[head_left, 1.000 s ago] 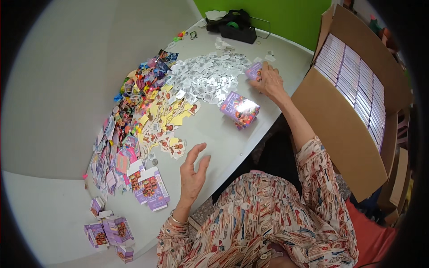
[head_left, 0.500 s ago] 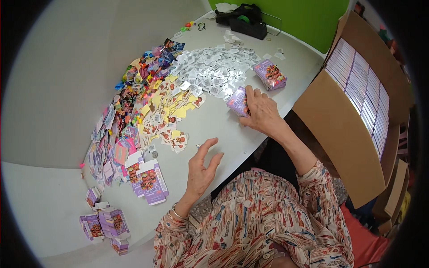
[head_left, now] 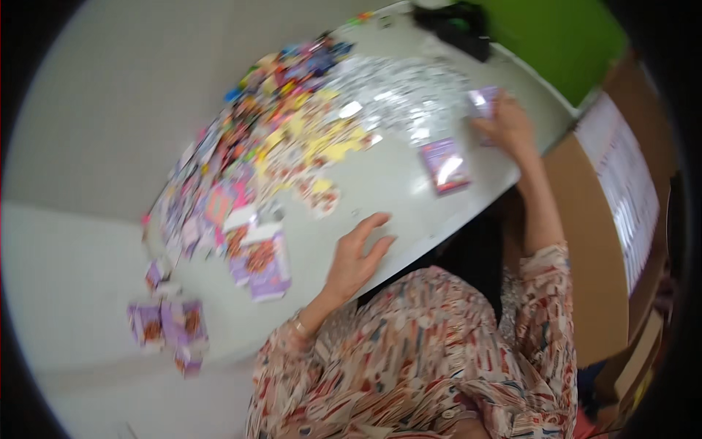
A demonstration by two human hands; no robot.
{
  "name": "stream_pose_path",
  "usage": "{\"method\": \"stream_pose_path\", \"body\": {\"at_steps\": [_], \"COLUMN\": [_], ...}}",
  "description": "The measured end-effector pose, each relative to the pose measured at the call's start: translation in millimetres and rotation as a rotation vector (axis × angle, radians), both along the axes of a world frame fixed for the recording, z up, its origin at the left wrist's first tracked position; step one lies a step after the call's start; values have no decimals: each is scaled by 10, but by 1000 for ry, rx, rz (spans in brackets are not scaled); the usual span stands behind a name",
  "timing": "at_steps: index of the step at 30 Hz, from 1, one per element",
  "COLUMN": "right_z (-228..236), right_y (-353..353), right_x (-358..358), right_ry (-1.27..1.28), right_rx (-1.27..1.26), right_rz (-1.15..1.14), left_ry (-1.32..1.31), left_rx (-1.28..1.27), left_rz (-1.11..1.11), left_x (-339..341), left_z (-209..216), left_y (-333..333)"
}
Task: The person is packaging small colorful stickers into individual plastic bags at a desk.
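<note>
My right hand [head_left: 510, 123] is at the far right of the table, its fingers closed around a purple box [head_left: 482, 101] with a shiny front; motion blur softens the grip. Closer to me and left of it, another small purple box [head_left: 444, 167] lies flat on the white tabletop, untouched. My left hand [head_left: 356, 257] hovers by the near table edge with thumb and fingers apart and nothing in it. Nearest to that hand, a couple of flattened purple cartons [head_left: 268, 271] lie by the piles.
White packets [head_left: 398, 91], yellow printed cards [head_left: 322, 146] and colourful small trinkets [head_left: 245, 117] are heaped along the far side. Folded purple cartons [head_left: 183, 322] sit at lower left. A large cardboard box [head_left: 585, 241] packed with rows of purple boxes stands right. A black object [head_left: 461, 29] lies at the back.
My right hand has let go of the nearer purple box and moved right and away to the other one. The whole view has shifted, and the left hand stays open.
</note>
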State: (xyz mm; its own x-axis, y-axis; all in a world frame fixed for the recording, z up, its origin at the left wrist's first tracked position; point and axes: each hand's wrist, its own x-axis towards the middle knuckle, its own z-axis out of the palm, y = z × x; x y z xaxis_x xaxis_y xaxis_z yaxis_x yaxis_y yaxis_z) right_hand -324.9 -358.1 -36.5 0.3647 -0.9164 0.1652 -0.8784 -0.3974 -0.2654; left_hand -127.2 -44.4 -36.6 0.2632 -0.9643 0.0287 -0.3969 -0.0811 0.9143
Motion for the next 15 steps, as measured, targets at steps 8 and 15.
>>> {"method": "stream_pose_path", "body": {"at_steps": [8, 15], "right_z": [197, 303], "right_y": [213, 1378], "right_x": [86, 387], "right_ry": [12, -378], "right_rx": [-508, -446], "right_rz": [-21, 359], "left_ry": [-167, -1002], "left_rx": [-72, 397], "left_rz": [233, 236], "left_x": [565, 1556], "left_z": [-23, 78], "left_y": [548, 1144]}}
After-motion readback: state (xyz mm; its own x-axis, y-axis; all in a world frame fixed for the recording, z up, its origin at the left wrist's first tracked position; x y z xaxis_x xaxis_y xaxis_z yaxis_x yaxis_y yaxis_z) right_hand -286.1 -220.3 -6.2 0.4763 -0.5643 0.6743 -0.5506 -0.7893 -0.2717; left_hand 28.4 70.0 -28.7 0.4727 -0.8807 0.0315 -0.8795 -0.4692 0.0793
